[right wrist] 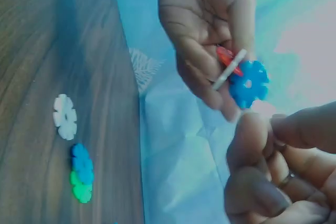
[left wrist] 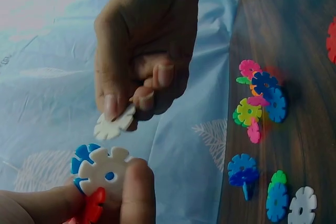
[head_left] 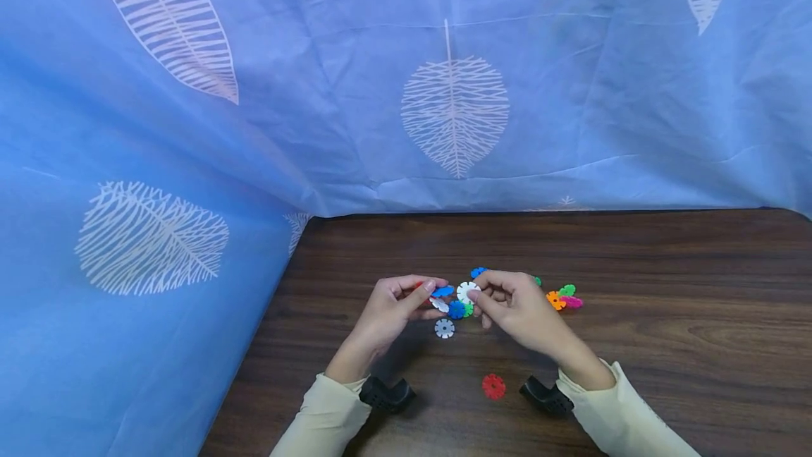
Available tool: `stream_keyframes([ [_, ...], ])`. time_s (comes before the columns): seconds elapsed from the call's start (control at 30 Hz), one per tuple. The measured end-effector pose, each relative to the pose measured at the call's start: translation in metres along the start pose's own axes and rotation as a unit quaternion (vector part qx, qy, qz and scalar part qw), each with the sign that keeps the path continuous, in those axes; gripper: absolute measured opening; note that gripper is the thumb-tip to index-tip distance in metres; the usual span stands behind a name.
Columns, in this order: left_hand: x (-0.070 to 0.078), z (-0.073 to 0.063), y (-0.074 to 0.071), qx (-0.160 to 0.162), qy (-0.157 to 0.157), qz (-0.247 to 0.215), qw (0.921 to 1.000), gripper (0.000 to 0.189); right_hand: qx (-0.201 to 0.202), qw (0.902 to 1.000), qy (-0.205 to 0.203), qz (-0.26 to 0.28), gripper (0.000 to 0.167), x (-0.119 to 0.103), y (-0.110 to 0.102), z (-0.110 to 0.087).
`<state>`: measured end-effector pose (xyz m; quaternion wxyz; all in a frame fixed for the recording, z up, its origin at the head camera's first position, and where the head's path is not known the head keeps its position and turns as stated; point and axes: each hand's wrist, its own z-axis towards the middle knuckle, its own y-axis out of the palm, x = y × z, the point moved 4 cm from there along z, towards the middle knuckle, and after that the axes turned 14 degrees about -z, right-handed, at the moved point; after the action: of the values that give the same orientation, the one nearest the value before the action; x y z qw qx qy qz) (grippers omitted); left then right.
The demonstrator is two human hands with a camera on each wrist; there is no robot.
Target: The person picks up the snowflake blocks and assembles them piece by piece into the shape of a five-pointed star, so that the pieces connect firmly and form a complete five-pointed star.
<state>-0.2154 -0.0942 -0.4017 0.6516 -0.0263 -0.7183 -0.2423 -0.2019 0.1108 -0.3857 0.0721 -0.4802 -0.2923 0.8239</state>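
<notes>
My left hand (head_left: 395, 307) holds a small joined cluster of notched, flower-shaped plastic discs between thumb and fingers. In it are a blue disc (right wrist: 250, 84), a white disc (left wrist: 93, 174) and a red disc (left wrist: 95, 205), slotted together at angles. A separate white notched disc (head_left: 468, 292) is pinched between the thumb and forefinger of my right hand (head_left: 523, 312). Its other fingers are curled in. In the left wrist view this loose disc (left wrist: 114, 124) sits just above the cluster, its edge toward the blue and white discs.
On the dark wooden table (head_left: 698, 344) lie a joined blue and green pair (head_left: 456, 309), a whitish disc (head_left: 445, 328) and a nearer red disc (head_left: 493, 386). A multicoloured disc cluster (left wrist: 261, 98) and a blue pair (left wrist: 242, 169) lie beyond. Blue leaf-print cloth (head_left: 355, 104) hangs behind and left.
</notes>
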Motion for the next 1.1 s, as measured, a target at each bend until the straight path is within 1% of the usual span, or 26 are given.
stream_keyframes([
  [0.17, -0.003, 0.0, 0.002, -0.005, 0.002, -0.012, 0.9999, 0.031, 0.011, 0.9999, 0.007, 0.005, 0.017, -0.001, 0.004, -0.001],
  [0.37, -0.003, 0.0, 0.001, -0.016, 0.002, -0.001, 0.9999, 0.033, 0.023, 0.9997, 0.011, -0.002, 0.02, -0.001, 0.003, -0.001],
  [0.53, -0.005, -0.001, 0.004, -0.025, -0.002, -0.004, 0.9997, 0.033, 0.012, 0.9999, 0.01, 0.007, 0.02, -0.001, 0.003, -0.001],
  [0.67, -0.005, -0.001, 0.006, -0.014, 0.011, -0.001, 0.9998, 0.031, 0.004, 0.9999, 0.009, 0.013, 0.019, -0.001, 0.003, 0.0],
  [0.83, -0.006, 0.0, 0.009, -0.002, 0.022, 0.008, 0.9997, 0.029, 0.017, 0.9998, 0.005, -0.004, 0.021, -0.003, 0.001, 0.001],
  [0.93, -0.007, 0.0, 0.01, 0.001, 0.022, 0.011, 0.9997, 0.029, 0.017, 0.9998, 0.009, -0.007, 0.021, -0.003, 0.0, 0.002],
  [1.1, -0.01, 0.0, 0.013, 0.008, 0.013, 0.01, 0.9998, 0.029, 0.008, 0.9996, 0.025, -0.002, 0.018, 0.0, 0.0, 0.001],
])
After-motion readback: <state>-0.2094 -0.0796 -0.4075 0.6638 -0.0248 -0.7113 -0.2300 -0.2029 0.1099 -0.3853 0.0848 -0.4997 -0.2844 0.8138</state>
